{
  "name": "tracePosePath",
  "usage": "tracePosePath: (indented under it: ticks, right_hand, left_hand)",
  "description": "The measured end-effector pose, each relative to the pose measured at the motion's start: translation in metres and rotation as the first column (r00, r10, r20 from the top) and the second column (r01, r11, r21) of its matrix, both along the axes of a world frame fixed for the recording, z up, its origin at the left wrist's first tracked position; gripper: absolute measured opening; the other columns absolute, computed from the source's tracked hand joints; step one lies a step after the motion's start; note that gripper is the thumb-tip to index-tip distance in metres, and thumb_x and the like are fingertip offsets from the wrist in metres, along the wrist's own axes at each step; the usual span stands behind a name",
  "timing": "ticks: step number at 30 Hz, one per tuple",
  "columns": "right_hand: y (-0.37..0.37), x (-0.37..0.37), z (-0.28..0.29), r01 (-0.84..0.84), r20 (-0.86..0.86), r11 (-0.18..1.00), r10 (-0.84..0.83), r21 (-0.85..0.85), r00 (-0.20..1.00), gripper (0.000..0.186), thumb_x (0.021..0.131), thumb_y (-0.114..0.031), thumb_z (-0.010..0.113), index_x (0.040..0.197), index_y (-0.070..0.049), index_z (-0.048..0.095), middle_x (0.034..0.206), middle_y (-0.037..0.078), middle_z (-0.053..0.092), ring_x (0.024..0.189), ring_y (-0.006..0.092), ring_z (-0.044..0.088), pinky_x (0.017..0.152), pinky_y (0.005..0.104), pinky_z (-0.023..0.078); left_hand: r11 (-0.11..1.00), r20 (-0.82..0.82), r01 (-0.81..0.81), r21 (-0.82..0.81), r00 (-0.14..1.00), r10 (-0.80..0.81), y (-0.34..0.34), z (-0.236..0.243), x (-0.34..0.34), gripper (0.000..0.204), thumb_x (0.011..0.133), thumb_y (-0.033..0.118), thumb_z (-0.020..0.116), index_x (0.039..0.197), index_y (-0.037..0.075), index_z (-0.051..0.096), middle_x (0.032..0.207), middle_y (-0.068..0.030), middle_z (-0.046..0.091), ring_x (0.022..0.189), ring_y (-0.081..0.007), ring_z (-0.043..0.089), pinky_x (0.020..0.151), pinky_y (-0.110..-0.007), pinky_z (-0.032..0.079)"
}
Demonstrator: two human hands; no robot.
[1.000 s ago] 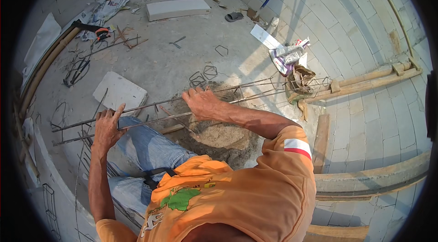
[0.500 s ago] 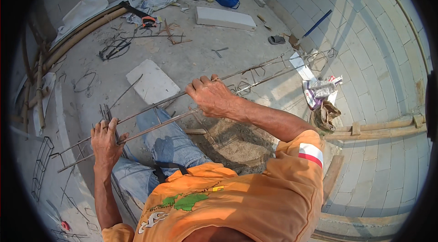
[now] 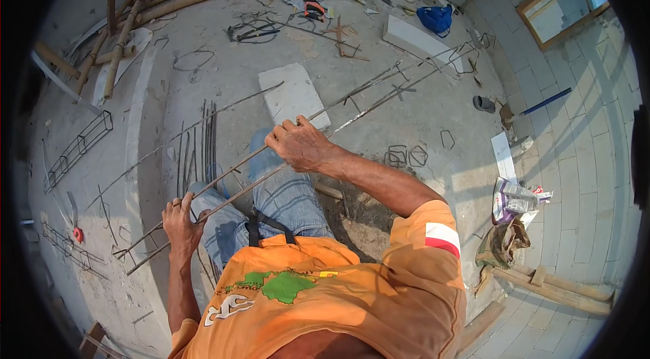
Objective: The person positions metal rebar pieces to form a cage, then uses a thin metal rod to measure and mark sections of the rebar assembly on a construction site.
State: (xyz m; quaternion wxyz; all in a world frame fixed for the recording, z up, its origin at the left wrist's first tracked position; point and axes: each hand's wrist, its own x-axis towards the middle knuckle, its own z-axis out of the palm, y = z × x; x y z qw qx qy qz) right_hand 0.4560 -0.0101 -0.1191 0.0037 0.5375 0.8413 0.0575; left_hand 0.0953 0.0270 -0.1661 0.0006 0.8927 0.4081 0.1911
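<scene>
A long steel rebar frame (image 3: pixel 350 121), made of thin parallel rods with small wire ties, slants across in front of me from near left to far right. Wrapped around its rods near the close end is my left hand (image 3: pixel 181 227). Farther along, my right hand (image 3: pixel 302 148) grips the same frame from above, fingers curled over a rod. The frame is held above my jeans-clad legs (image 3: pixel 288 203). Beneath and beyond it lies a pale block (image 3: pixel 294 92). Loose bent wire stirrups (image 3: pixel 418 156) rest on the floor to the right.
Straight rods (image 3: pixel 210 142) lie by my left knee. A small wire cage (image 3: pixel 80 149) and red tape measure (image 3: pixel 78 234) are at left. Beyond are a handsaw (image 3: pixel 313 10), long white block (image 3: pixel 420 44) and blue bag (image 3: pixel 435 19). Plastic packaging (image 3: pixel 518 200) sits at right.
The view has turned, so the room's things appear farther right. The rebar frame's far end has swung left, from near the slipper toward the long white block. Both hands keep hold of it.
</scene>
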Motion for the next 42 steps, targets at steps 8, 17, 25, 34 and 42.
tracePosePath:
  ticks: [8,17,25,34,42]
  right_hand:
    - [0.042,0.006,-0.043,0.018,0.009,0.994,-0.017,-0.106,1.0,0.041,0.07,-0.006,0.069,0.109,-0.005,0.056,0.108,0.013,0.061,0.106,0.029,0.059,0.093,0.0519,0.046]
    - [0.056,0.008,-0.09,0.063,-0.138,0.996,-0.071,-0.061,0.988,0.042,0.072,-0.004,0.066,0.113,-0.007,0.055,0.113,0.012,0.059,0.112,0.0282,0.055,0.098,0.0548,0.041]
    - [0.049,0.011,-0.115,0.159,-0.232,0.974,-0.12,0.159,0.965,0.058,0.071,-0.006,0.068,0.126,-0.007,0.051,0.118,0.014,0.057,0.119,0.0301,0.05,0.103,0.0575,0.033]
    - [-0.011,0.067,-0.12,0.625,-0.859,0.78,-0.295,0.036,0.418,0.038,0.079,-0.01,0.061,0.116,-0.001,0.057,0.118,0.019,0.053,0.106,0.0388,0.055,0.09,0.0445,0.046]
    - [0.053,0.149,-0.177,0.882,-0.775,0.169,-0.568,-0.44,-0.277,0.029,0.083,-0.019,0.06,0.094,0.008,0.058,0.097,0.026,0.061,0.095,0.0405,0.058,0.085,0.0483,0.046]
  left_hand:
    - [0.988,-0.089,-0.154,-0.018,0.984,0.151,-0.006,-0.024,0.016,0.06,0.068,0.033,0.08,0.119,0.014,0.054,0.094,-0.008,0.058,0.089,-0.0267,0.054,0.074,-0.041,0.041]
    - [0.979,-0.196,-0.206,0.005,0.959,0.203,0.005,-0.025,0.025,0.065,0.067,0.033,0.08,0.123,0.016,0.053,0.095,-0.0083,0.056,0.092,-0.028,0.054,0.075,-0.043,0.041]
    - [0.98,-0.242,-0.2,0.009,0.95,0.197,0.014,-0.029,0.027,0.065,0.068,0.03,0.08,0.126,0.018,0.053,0.096,-0.0083,0.056,0.094,-0.0273,0.053,0.076,-0.043,0.041]
    - [0.976,-0.277,-0.218,-0.016,0.939,0.206,0.006,-0.052,0.018,0.072,0.065,0.028,0.083,0.129,0.017,0.052,0.1,-0.011,0.058,0.095,-0.0287,0.054,0.077,-0.042,0.042]
    - [0.986,-0.232,-0.165,0.035,0.958,0.169,0.0,-0.077,0.015,0.069,0.064,0.028,0.081,0.126,0.017,0.052,0.094,-0.0106,0.055,0.09,-0.0296,0.053,0.075,-0.044,0.041]
